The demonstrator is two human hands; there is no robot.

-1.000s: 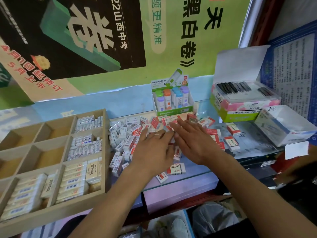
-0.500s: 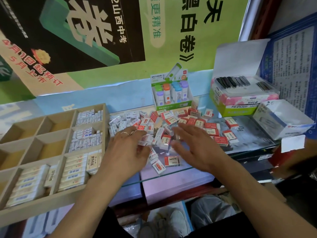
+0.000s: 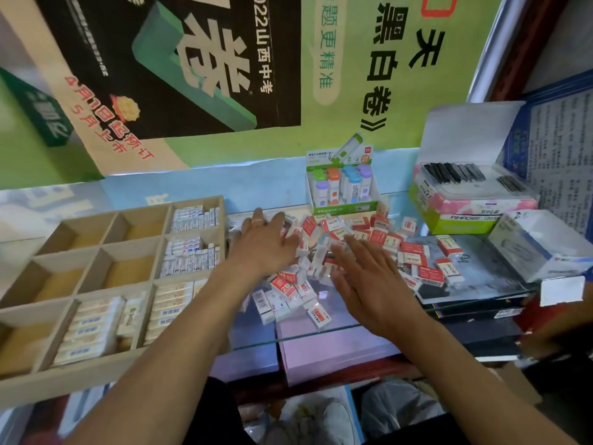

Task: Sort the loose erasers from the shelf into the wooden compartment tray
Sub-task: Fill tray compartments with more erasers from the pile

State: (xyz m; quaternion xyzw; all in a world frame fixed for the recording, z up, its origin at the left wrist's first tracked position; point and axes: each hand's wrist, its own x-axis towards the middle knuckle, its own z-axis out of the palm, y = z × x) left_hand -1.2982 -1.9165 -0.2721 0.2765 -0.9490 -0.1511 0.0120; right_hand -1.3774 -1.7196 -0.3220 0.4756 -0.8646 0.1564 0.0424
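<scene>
Here your left hand [image 3: 263, 245] lay flat, fingers straight, on the loose erasers [image 3: 353, 248] heaped on the glass shelf [image 3: 321, 329]; your right hand [image 3: 369, 277] hovered open beside it, holding nothing. Best to herd one kind together, then lift small batches into the wooden compartment tray [image 3: 96, 377] just left. Legible: "AIHAO" on the pen box [image 3: 465, 216].

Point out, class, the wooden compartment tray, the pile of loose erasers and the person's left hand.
wooden compartment tray [image 3: 96, 244]: head view, on a middle divider.
loose erasers [image 3: 414, 258]: head view, on a red-labelled eraser.
left hand [image 3: 263, 244]: head view, on its back.
</scene>
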